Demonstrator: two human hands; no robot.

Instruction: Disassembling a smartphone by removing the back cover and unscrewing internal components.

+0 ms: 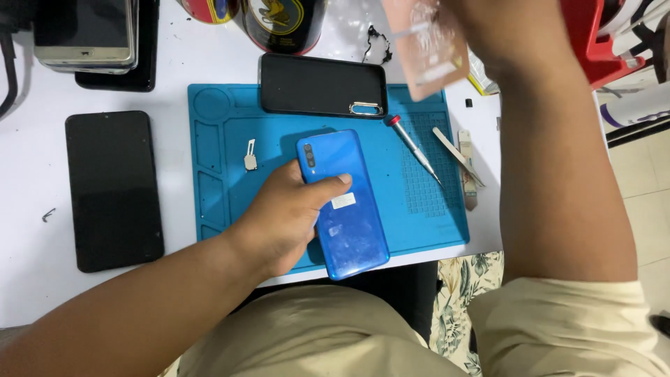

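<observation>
Down on the blue work mat (pixel 433 216), the left hand (pixel 283 220) presses a blue phone (pixel 345 202) lying back side up, its grip closed over the phone's edge with the thumb on top. Raised near the camera, the right hand (pixel 502 35) pinches a blurred pinkish card (pixel 426 45). A screwdriver (pixel 413 148) and tweezers (pixel 457 155) lie just beside the phone on the white table (pixel 35 209).
</observation>
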